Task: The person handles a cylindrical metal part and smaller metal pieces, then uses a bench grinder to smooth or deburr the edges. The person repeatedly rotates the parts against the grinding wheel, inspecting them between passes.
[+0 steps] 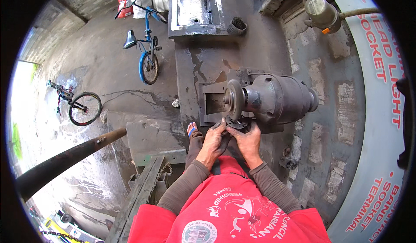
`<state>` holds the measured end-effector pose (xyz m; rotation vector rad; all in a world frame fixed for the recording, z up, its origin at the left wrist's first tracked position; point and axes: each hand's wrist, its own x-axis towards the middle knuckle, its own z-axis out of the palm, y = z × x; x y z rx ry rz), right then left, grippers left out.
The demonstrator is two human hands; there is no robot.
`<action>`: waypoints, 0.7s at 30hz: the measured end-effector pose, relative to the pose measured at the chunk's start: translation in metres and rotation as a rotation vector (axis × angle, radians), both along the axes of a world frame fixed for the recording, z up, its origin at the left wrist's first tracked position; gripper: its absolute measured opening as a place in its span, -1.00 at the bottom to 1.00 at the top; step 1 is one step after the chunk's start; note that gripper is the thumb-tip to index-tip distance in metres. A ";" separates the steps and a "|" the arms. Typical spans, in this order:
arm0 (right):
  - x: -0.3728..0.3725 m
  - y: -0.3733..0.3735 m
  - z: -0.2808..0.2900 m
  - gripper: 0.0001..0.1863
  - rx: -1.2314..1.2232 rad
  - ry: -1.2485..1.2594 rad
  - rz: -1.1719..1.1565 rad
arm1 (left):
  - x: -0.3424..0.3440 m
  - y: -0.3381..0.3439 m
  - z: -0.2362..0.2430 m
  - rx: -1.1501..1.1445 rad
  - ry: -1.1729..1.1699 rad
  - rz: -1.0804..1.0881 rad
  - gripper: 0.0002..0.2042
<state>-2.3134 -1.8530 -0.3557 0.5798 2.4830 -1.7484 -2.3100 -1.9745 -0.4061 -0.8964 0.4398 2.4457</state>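
Both my hands are closed on a dark, roundish metal part (237, 123) just in front of a grinding wheel (234, 99). My left hand (213, 141) pinches its left side with blackened fingers. My right hand (248, 141) grips the right side, thumb on top. The part sits close to the wheel's lower edge; whether they touch, I cannot tell. A grey, grimy electric motor (279, 97) carries the wheel at its left end. Left of the wheel, a square metal frame (212, 106) surrounds a recess. My fingers hide much of the part.
A blue bicycle (148, 39) stands at the far left, another bicycle (84, 106) nearer. A metal trough (195, 31) lies ahead. A thick pole (71, 160) slants in from the left. At the right are a block wall (316, 108) and a printed banner (377, 126).
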 end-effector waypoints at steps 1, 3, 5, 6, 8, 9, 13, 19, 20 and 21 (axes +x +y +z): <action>-0.001 0.003 -0.002 -0.56 -0.057 -0.018 -0.013 | -0.004 0.000 -0.005 0.113 -0.022 -0.033 -0.73; -0.001 0.006 -0.006 -0.61 -0.221 -0.023 -0.002 | -0.001 0.000 -0.008 0.080 0.082 -0.019 -0.75; -0.004 0.007 -0.007 -0.65 -0.321 -0.049 -0.022 | -0.003 0.000 -0.010 0.053 0.092 -0.029 -0.76; -0.009 0.008 -0.008 -0.66 -0.343 -0.072 -0.039 | -0.008 0.001 -0.010 0.038 0.081 -0.036 -0.76; -0.012 0.008 -0.008 -0.66 -0.511 -0.066 -0.082 | -0.015 0.003 -0.008 0.067 0.122 0.016 -0.80; -0.013 0.010 -0.008 -0.65 -0.478 -0.107 -0.097 | -0.018 0.003 -0.007 0.021 0.079 -0.020 -0.80; -0.007 0.016 -0.006 -0.65 -0.570 -0.100 -0.063 | -0.014 0.001 0.001 -0.043 0.103 -0.045 -0.79; -0.003 0.018 -0.004 -0.69 -0.690 -0.152 -0.073 | -0.014 -0.001 0.013 -0.091 0.105 -0.044 -0.79; -0.002 0.018 -0.003 -0.69 -0.716 -0.162 -0.062 | -0.012 -0.003 0.017 -0.130 0.131 -0.050 -0.78; -0.001 0.019 -0.002 -0.68 -0.746 -0.160 -0.056 | -0.010 -0.005 0.020 -0.150 0.162 -0.054 -0.78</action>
